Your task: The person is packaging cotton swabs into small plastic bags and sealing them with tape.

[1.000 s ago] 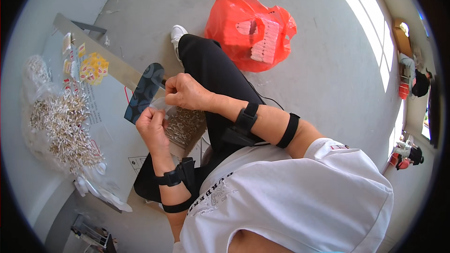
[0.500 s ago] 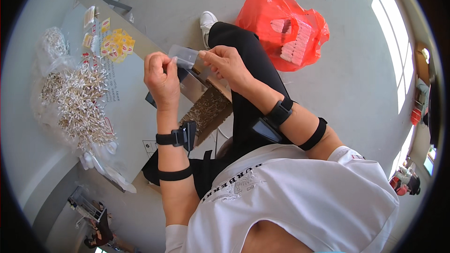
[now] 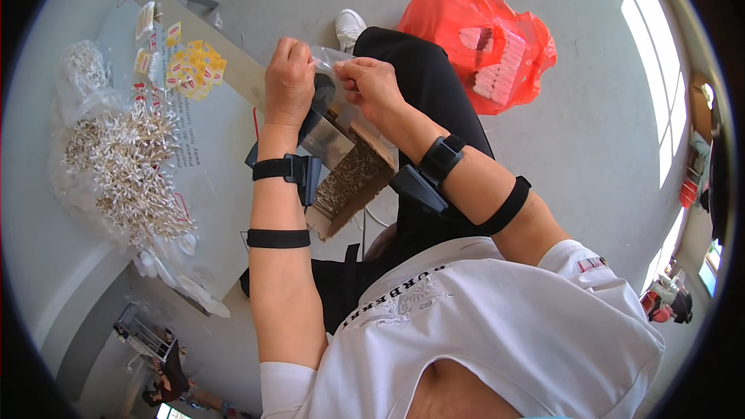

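A small clear plastic bag (image 3: 329, 57) is stretched between my two hands, above the near edge of the table. My left hand (image 3: 289, 84) is closed, pinching the bag's left side between thumb and fingers. On its right side, the thumb and fingertips of my right hand (image 3: 369, 87) grip the plastic. I cannot see anything inside the bag. Just below the hands stands an open cardboard box (image 3: 388, 157) with loose cotton swabs (image 3: 351, 177) in it. Both forearms wear black straps with small black devices.
On the table (image 3: 221, 209) at left lies a big heap of cotton swabs (image 3: 132, 174) on clear plastic. Beyond it are yellow printed cards (image 3: 195, 68) and bundled swabs (image 3: 146, 62). A red plastic bag (image 3: 442, 19) holding several white packs lies on the floor at right.
Both hands have moved farther away with the plastic bag, the left one also rightward. The bag looks more drawn out and narrower between them.
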{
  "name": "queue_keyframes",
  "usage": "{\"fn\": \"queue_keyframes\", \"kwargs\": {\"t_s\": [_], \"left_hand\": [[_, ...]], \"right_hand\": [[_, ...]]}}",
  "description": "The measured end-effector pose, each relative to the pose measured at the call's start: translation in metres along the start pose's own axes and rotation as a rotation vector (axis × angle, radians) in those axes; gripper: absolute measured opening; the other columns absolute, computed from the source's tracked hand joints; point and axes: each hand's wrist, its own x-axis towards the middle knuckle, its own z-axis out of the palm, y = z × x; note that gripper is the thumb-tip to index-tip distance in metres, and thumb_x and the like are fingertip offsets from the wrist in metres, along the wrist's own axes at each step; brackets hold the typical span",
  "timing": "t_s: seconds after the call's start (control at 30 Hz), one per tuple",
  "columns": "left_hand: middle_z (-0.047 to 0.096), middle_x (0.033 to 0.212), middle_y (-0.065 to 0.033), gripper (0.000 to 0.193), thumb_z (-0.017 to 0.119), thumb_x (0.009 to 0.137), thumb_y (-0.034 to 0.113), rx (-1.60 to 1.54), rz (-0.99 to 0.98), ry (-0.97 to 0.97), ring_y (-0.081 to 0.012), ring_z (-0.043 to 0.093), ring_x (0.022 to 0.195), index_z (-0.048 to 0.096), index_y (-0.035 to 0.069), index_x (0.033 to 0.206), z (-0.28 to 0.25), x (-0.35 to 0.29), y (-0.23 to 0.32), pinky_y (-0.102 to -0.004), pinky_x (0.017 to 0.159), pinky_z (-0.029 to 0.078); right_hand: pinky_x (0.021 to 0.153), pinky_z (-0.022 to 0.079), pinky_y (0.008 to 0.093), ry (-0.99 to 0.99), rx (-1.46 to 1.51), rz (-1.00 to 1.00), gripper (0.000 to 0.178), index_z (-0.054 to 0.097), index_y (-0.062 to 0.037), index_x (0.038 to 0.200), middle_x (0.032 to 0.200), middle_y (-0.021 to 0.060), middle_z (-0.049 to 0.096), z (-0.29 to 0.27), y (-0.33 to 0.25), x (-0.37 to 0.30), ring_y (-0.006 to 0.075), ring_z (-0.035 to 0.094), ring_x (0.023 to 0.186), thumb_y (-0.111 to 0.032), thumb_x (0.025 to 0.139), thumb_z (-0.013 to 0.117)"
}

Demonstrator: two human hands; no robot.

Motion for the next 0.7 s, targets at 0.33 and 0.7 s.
{"fn": "queue_keyframes", "kwargs": {"t_s": [0.33,0.7], "left_hand": [[0.06,0.088,-0.0131,0.012,0.061,0.078,-0.004,-0.092,0.043,-0.053,-0.034,0.06,0.083,0.055,0.0,0.087,-0.021,-0.023,-0.008,-0.0407,0.072,0.051],[0.068,0.076,-0.0125,0.015,0.064,0.084,0.003,-0.465,-0.492,-0.237,-0.0186,0.062,0.066,0.066,-0.002,0.098,-0.038,-0.029,-0.025,-0.0293,0.067,0.049]], "right_hand": [[0.043,0.032,0.0237,-0.004,-0.112,-0.173,0.01,0.069,-0.0007,0.078,0.063,-0.0006,0.057,-0.003,0.023,-0.022,0.0068,0.045,0.051,-0.008,0.081,0.075],[0.05,0.034,0.0243,-0.027,-0.153,-0.23,0.014,0.068,-0.0009,0.071,0.061,-0.0037,0.057,0.004,0.05,-0.047,0.0051,0.047,0.055,-0.007,0.076,0.079]]}}
